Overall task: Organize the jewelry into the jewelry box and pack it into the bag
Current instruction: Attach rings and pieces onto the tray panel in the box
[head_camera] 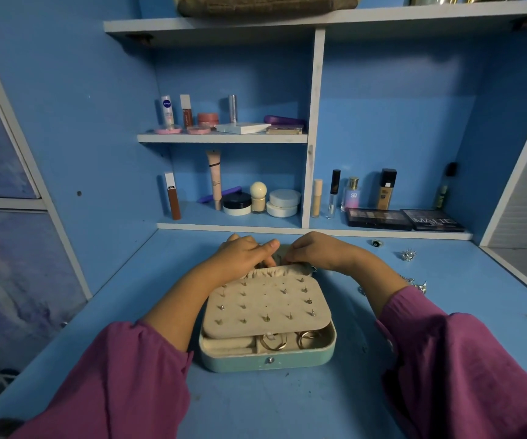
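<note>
A teal jewelry box [266, 362] sits open on the blue desk. A cream earring panel [266, 307] studded with several earring posts lies tilted over its tray, and gold rings [274, 342] show in the front compartments. My left hand [244, 255] and my right hand [314, 250] meet just behind the panel, fingers curled at the gathered cream pocket [274, 272] on the lid side. What the fingertips pinch is hidden. Loose silver pieces lie on the desk at the right: a dark-stoned ring [376, 243], a spiky ornament [409, 255] and more [418, 285] beside my right forearm.
Cosmetics fill the shelves behind: tubes, jars, a perfume bottle [352, 193] and two dark eyeshadow palettes [406, 219]. A brown woven bag [265, 4] rests on the top shelf. A shelf lip [316, 231] runs right behind my hands.
</note>
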Motion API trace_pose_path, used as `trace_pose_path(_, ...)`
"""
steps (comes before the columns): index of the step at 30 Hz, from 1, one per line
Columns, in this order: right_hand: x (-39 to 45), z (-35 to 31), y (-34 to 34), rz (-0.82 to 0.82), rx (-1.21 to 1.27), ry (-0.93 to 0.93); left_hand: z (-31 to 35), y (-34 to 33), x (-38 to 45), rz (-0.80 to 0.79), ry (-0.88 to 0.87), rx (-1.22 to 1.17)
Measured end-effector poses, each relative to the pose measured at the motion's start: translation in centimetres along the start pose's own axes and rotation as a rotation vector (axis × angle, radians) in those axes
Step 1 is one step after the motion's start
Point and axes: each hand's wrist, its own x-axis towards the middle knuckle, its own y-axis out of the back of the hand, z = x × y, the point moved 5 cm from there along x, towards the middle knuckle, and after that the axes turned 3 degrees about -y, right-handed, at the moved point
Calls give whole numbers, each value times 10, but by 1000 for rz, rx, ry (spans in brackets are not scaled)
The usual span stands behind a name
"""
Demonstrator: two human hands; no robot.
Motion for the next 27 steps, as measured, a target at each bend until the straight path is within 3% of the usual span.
trace_pose_path(27, -5, 0, -6, -55, 109, -64, 9, 2, -8, -6, 7, 31)
